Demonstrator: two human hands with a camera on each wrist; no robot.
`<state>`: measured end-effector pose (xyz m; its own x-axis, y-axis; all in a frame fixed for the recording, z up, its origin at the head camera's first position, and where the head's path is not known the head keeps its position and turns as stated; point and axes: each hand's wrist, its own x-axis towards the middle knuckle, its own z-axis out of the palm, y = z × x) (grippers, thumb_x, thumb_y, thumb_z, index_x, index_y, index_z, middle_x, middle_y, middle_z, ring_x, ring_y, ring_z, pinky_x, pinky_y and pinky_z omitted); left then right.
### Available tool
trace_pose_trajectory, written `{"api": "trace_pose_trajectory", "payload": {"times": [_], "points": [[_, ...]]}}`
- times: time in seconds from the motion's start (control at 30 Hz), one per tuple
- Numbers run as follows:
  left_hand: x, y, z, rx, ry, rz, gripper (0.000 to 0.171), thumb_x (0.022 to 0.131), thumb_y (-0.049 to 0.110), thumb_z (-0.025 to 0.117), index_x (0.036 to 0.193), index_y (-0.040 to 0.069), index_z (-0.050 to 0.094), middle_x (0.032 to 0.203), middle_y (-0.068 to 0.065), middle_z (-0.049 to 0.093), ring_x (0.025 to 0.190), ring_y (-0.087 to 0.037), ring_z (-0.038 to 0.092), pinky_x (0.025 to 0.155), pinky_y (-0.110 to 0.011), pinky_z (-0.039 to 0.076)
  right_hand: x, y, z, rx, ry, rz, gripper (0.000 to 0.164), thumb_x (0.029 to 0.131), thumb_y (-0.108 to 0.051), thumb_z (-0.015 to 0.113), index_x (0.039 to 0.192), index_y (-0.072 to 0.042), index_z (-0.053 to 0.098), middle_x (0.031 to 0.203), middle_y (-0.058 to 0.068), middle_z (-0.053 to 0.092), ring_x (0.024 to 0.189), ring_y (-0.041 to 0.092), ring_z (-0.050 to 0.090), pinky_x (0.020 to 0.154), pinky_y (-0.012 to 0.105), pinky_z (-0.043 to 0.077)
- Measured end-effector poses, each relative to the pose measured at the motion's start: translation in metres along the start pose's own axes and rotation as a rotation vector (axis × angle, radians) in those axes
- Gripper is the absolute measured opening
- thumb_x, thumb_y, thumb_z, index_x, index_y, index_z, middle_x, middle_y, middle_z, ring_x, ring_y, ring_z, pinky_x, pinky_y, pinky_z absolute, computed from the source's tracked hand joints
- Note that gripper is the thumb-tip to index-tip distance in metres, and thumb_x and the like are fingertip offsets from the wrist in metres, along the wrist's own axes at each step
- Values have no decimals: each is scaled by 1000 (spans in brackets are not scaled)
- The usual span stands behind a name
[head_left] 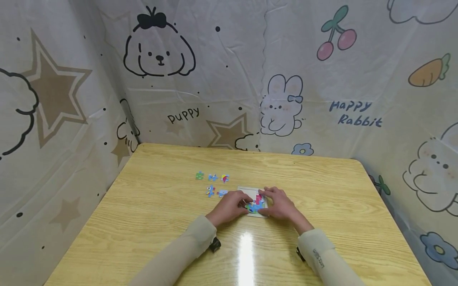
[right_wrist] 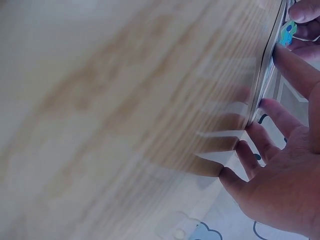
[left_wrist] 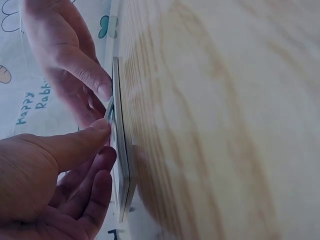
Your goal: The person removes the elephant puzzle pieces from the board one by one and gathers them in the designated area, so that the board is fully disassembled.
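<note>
A small jigsaw tray (head_left: pixel 250 188) with a pale rim lies on the table, pink and blue pieces (head_left: pixel 258 199) filling part of its right and near side. My left hand (head_left: pixel 230 204) pinches a jigsaw piece (right_wrist: pixel 287 32), blue and green, between thumb and fingers; the left wrist view shows it tilted on edge against the tray's surface. On the tray's right side rests my right hand (head_left: pixel 280 204), thumb at the near edge and forefinger by the pink piece. Its other fingers (right_wrist: pixel 245 155) are spread, tips touching the tabletop and the tray's edge.
Left of the tray lie several loose pieces: a green one (head_left: pixel 199 175), a blue one (head_left: pixel 212 177), a red and yellow one (head_left: pixel 224 178), a bird-like one (head_left: pixel 210 191) and a pale blue one (head_left: pixel 222 193) beside my left hand. Printed curtains surround the wooden table (head_left: pixel 315 182).
</note>
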<state>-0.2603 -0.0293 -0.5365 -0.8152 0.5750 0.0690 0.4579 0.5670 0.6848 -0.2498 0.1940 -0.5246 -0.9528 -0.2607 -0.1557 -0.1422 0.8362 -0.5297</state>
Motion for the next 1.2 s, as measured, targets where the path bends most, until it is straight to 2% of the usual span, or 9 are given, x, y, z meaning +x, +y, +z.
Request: {"api": "trace_pose_trajectory", "payload": {"times": [0.33, 0.53, 0.73, 0.93, 1.2], "points": [[-2, 0, -1, -35, -1, -31, 30, 88, 9, 83, 117, 8, 77, 109, -4, 75, 92, -11, 69, 83, -21, 56, 1, 2, 0, -22, -2, -18, 69, 89, -31, 83, 150, -14, 56, 159, 17, 45, 141, 42, 42, 112, 63, 41], [-3, -3, -4, -35, 15, -14, 30, 88, 8, 82, 118, 8, 77, 109, -3, 74, 93, -10, 68, 84, -22, 56, 0, 1, -1, -12, -8, -22, 68, 90, -32, 83, 150, -14, 56, 159, 17, 44, 140, 42, 42, 112, 63, 40], [-5, -6, -10, -53, 30, -2, 31, 90, 7, 80, 121, 7, 76, 113, -4, 75, 95, -14, 69, 86, -24, 56, 0, -1, -2, -2, -15, -8, 69, 90, -32, 82, 151, -14, 55, 160, 17, 43, 140, 41, 41, 113, 63, 40], [-11, -10, -17, -84, 58, -29, 32, 90, 8, 80, 122, 8, 75, 112, -3, 74, 96, -13, 69, 87, -25, 57, 2, -1, -2, -13, -19, 12, 70, 90, -34, 82, 152, -16, 54, 161, 16, 43, 141, 41, 40, 113, 64, 39], [-23, -23, -34, -111, 101, -31, 31, 90, 6, 80, 120, 5, 75, 116, -6, 75, 97, -16, 70, 88, -28, 58, 0, 0, -2, -16, -18, 4, 70, 89, -34, 83, 151, -15, 55, 160, 16, 44, 140, 41, 41, 114, 64, 39]]}}
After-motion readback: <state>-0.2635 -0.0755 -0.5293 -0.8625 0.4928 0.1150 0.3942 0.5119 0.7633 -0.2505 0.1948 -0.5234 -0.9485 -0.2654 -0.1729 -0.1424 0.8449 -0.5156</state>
